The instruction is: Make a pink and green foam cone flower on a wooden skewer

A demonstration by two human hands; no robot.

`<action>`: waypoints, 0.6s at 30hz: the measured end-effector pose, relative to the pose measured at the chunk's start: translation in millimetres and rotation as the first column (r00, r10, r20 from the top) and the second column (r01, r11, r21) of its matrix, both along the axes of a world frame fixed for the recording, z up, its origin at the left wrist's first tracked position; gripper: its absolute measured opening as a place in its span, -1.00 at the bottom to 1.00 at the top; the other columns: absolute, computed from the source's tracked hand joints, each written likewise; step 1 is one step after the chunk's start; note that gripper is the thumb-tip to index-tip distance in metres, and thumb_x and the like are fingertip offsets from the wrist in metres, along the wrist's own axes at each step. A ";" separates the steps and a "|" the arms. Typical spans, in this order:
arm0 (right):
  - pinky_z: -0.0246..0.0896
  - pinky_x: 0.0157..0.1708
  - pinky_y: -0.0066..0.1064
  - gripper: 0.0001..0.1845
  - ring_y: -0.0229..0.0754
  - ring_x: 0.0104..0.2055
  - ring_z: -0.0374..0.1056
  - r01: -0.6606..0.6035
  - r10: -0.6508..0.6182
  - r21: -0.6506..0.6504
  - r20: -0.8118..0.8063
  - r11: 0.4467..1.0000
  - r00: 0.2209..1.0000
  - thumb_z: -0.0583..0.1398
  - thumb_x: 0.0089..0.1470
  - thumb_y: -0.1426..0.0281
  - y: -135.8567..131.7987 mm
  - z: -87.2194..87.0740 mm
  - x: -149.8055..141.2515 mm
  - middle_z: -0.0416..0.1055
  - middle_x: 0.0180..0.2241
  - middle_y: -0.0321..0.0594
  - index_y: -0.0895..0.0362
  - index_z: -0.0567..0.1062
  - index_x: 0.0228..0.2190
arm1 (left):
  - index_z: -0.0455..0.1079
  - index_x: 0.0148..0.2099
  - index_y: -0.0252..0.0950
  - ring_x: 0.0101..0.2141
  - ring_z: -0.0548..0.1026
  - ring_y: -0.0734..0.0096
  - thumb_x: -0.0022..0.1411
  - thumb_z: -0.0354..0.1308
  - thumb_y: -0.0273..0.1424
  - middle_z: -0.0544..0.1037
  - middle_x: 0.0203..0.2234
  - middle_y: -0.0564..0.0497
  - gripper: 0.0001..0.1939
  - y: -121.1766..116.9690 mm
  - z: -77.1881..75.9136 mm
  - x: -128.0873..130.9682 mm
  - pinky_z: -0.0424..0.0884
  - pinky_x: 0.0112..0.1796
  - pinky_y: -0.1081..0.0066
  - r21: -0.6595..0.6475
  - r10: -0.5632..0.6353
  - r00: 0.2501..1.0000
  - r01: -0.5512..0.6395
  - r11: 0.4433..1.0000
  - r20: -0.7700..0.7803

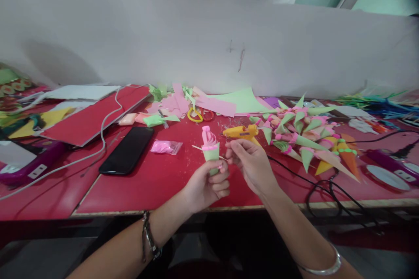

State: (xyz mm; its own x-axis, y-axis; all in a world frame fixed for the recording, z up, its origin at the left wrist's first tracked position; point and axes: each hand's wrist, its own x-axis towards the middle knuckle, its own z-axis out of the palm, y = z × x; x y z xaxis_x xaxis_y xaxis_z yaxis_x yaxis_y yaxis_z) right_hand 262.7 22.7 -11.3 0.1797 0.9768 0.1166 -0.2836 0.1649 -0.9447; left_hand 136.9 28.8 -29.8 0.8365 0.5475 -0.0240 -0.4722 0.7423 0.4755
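Observation:
My left hand is closed around a small paper ice cream cone, its pale green cone topped with pink loops and a pink band. The cone stands upright in front of me. A thin stick lies behind it, showing at both sides. Just right of the cone, my right hand is pinched at thumb and forefinger; whatever lies between the fingertips is too small to make out. Behind the right hand lies a yellow glue gun. A packet of pink clay rests on the red table to the left.
A black phone lies at left, beside a white cable and a red board. Scissors and paper sheets are at the back. Several paper cones are heaped at right, near a black cord.

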 end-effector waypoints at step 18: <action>0.26 -0.55 -0.52 -0.92 -0.37 -0.54 0.30 0.020 -0.086 0.227 0.285 0.974 0.955 0.21 -0.10 0.41 -10.8 9.8 -5.4 0.42 -0.51 -0.35 0.06 0.52 -0.46 | 0.15 -0.54 -0.31 -0.75 -0.19 0.65 0.05 0.07 -0.37 -0.13 -0.78 0.25 -0.79 -1.2 -3.8 1.2 -0.06 -0.68 0.59 -0.031 -0.075 0.996 0.077 0.997 0.046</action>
